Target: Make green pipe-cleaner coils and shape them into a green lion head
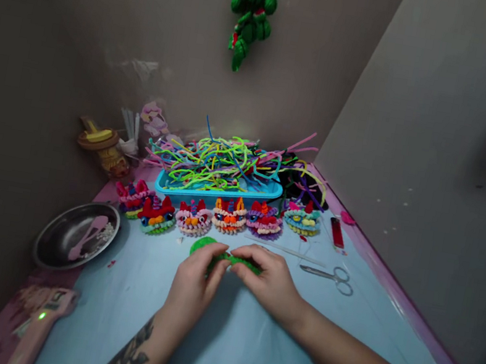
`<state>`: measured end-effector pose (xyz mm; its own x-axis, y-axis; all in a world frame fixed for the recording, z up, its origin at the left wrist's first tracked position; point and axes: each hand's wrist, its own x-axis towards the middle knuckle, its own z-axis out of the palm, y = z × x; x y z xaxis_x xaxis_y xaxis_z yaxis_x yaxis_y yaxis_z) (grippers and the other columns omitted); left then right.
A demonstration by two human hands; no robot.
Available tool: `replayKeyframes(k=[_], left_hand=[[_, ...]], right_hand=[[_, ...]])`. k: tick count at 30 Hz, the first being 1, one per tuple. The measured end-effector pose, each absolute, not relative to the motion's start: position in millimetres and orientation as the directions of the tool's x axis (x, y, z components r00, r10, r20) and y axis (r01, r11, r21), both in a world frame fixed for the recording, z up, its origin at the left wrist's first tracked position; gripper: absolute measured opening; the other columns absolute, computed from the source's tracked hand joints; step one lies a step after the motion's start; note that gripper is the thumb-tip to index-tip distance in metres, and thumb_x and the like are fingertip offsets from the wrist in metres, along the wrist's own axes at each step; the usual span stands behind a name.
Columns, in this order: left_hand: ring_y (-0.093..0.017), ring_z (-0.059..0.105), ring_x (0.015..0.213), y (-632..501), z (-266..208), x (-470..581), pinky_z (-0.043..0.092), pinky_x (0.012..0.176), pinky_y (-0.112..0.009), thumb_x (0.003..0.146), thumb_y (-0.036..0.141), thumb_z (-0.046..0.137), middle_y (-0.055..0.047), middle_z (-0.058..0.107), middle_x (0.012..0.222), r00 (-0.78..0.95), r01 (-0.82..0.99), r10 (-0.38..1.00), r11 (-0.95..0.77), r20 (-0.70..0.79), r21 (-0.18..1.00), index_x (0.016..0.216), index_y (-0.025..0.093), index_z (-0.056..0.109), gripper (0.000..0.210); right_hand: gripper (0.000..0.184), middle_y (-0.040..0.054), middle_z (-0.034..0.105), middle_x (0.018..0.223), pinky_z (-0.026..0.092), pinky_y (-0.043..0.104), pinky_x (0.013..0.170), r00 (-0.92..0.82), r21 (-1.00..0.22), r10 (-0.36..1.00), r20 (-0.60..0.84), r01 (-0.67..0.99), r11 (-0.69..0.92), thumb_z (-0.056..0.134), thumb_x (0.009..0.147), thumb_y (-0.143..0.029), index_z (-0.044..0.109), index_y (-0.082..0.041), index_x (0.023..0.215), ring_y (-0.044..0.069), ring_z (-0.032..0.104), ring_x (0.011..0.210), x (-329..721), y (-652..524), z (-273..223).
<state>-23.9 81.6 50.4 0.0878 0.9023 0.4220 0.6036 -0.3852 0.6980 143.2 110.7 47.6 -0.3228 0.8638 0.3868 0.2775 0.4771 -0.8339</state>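
Observation:
My left hand point(196, 277) and my right hand point(270, 280) meet over the middle of the table, thumbs and fingertips pinched. Between them they hold a green fuzzy pipe-cleaner piece point(202, 244). Its rounded end shows beyond my left fingers, and a narrower green part runs under my right fingers. The fingers hide much of its shape. Just beyond my hands stands a row of several colourful pipe-cleaner animal heads, among them an orange and cream one point(230, 214) and a pink one point(193, 218).
Behind the heads, a blue tray point(221, 197) is heaped with loose pipe cleaners point(222, 163). Scissors point(332, 277) and a red lighter point(337, 232) lie to the right. A metal bowl point(53, 230) and a pink glue gun point(40, 322) are at left. Green fuzzy ornaments point(252, 11) hang on the wall.

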Motion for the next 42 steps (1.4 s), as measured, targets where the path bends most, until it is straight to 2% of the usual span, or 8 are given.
replayKeyframes(k=[4, 11, 17, 21, 25, 42], left_hand=[[-0.015, 0.065, 0.075, 80.5, 49.9, -24.8, 0.052, 0.066, -0.025, 0.086, 0.022, 0.054, -0.004, 0.068, 0.087, 0.056, 0.585, 0.924, -0.338, 0.379, 0.737, 0.095, 0.019, 0.057, 0.010], [-0.018, 0.065, 0.087, 84.2, 56.3, -26.1, 0.052, 0.078, -0.030, 0.084, 0.021, 0.058, -0.006, 0.069, 0.092, 0.070, 0.571, 0.893, -0.401, 0.445, 0.717, 0.094, 0.019, 0.063, 0.011], [-0.016, 0.067, 0.074, 83.7, 55.6, -24.5, 0.052, 0.070, -0.027, 0.082, 0.025, 0.061, -0.004, 0.072, 0.081, 0.015, 0.528, 0.931, -0.317, 0.365, 0.788, 0.084, 0.018, 0.068, 0.010], [-0.016, 0.067, 0.071, 83.4, 56.6, -24.4, 0.053, 0.068, -0.026, 0.080, 0.026, 0.062, -0.003, 0.073, 0.079, -0.028, 0.487, 0.952, -0.253, 0.305, 0.836, 0.082, 0.018, 0.070, 0.011], [-0.018, 0.068, 0.072, 84.0, 58.3, -23.4, 0.054, 0.069, -0.029, 0.079, 0.028, 0.063, -0.004, 0.074, 0.079, -0.052, 0.440, 0.970, -0.192, 0.238, 0.877, 0.081, 0.018, 0.072, 0.014], [-0.019, 0.068, 0.070, 84.7, 63.1, -22.3, 0.053, 0.065, -0.028, 0.074, 0.029, 0.067, -0.005, 0.075, 0.076, -0.012, 0.243, 0.999, -0.035, 0.039, 0.969, 0.079, 0.017, 0.075, 0.015]], right_hand=[[0.009, 0.0017, 0.070, 0.081, 0.050, 0.025, 0.068, -0.324, -0.845, 0.874, 0.363, 0.280, 0.455, 0.063, 0.082, -0.020, 0.068, -0.020, 0.089, 0.015, 0.065, 0.074, 142.6, 110.5, 49.2], [0.010, 0.0020, 0.068, 0.081, 0.049, 0.025, 0.068, -0.323, -0.833, 0.864, 0.388, 0.278, 0.478, 0.060, 0.083, -0.019, 0.066, -0.020, 0.090, 0.014, 0.063, 0.074, 143.2, 110.4, 47.0], [0.009, 0.0017, 0.069, 0.079, 0.050, 0.025, 0.067, -0.328, -0.826, 0.851, 0.410, 0.263, 0.499, 0.060, 0.082, -0.017, 0.067, -0.020, 0.088, 0.014, 0.064, 0.073, 142.4, 109.4, 48.3], [0.013, 0.0030, 0.070, 0.081, 0.052, 0.026, 0.070, -0.323, -0.781, 0.801, 0.505, 0.224, 0.583, 0.059, 0.082, -0.013, 0.068, -0.020, 0.089, 0.015, 0.065, 0.076, 141.7, 108.2, 49.9], [0.015, 0.0047, 0.070, 0.084, 0.053, 0.029, 0.072, -0.325, -0.725, 0.748, 0.578, 0.216, 0.654, 0.056, 0.085, -0.014, 0.068, -0.021, 0.092, 0.016, 0.065, 0.081, 142.4, 107.6, 48.8], [0.017, 0.0045, 0.066, 0.089, 0.053, 0.031, 0.077, -0.330, -0.606, 0.663, 0.672, 0.269, 0.749, 0.057, 0.087, -0.013, 0.062, -0.023, 0.099, 0.017, 0.062, 0.087, 148.6, 108.8, 43.5]])
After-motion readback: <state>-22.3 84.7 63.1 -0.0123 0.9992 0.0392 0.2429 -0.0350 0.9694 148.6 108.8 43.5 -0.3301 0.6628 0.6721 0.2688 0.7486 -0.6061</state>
